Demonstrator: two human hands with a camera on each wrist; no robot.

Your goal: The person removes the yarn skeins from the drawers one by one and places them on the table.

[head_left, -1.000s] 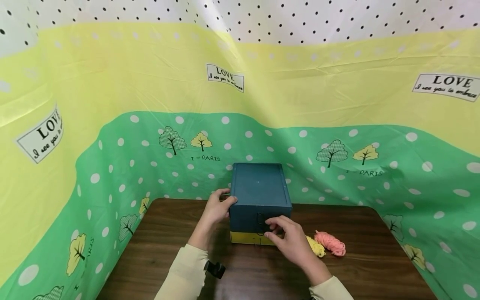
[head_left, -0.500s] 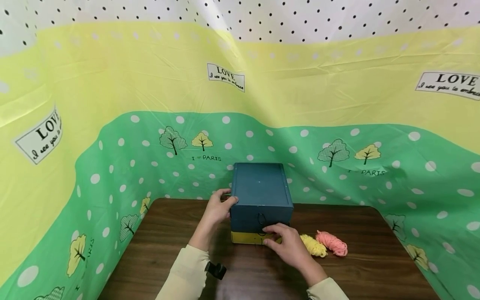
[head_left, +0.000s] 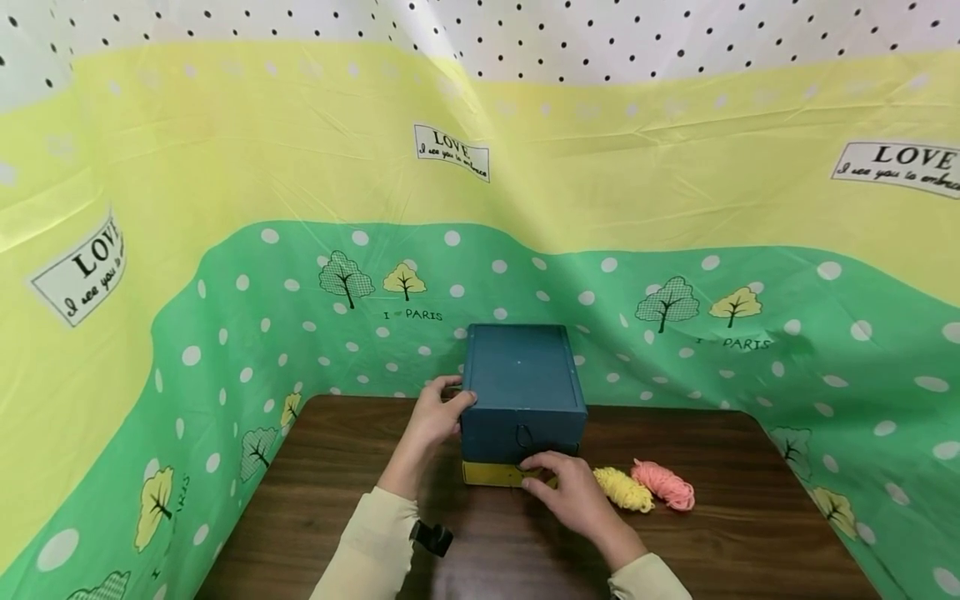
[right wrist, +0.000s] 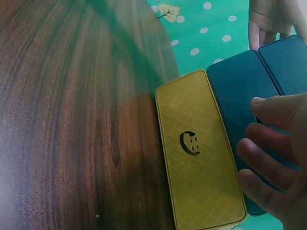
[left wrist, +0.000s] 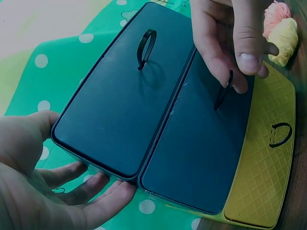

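A small drawer box (head_left: 521, 367) stands on the table, with two dark blue drawer fronts above a yellow drawer front (right wrist: 204, 182). Black loop pulls show on the fronts. My left hand (head_left: 435, 415) rests against the box's left side, thumb at the top edge and fingers extended along the side. At the lower blue drawer front (left wrist: 196, 139), my right hand (head_left: 572, 493) has a fingertip touching its loop pull (left wrist: 223, 91); thumb and fingers are bent a little and apart. The upper loop pull (left wrist: 147, 49) stands free. All the drawers look closed.
Right of the box, a yellow yarn skein (head_left: 624, 489) and a pink yarn skein (head_left: 663, 483) lie side by side on the brown wooden table (head_left: 337, 475). A patterned green and yellow cloth (head_left: 352, 350) hangs behind the box and around the sides.
My right hand has moved down and slightly left, from beside the upper blue drawer's pull to the lower one's. More of the yellow yarn shows. My left hand has stayed in place.
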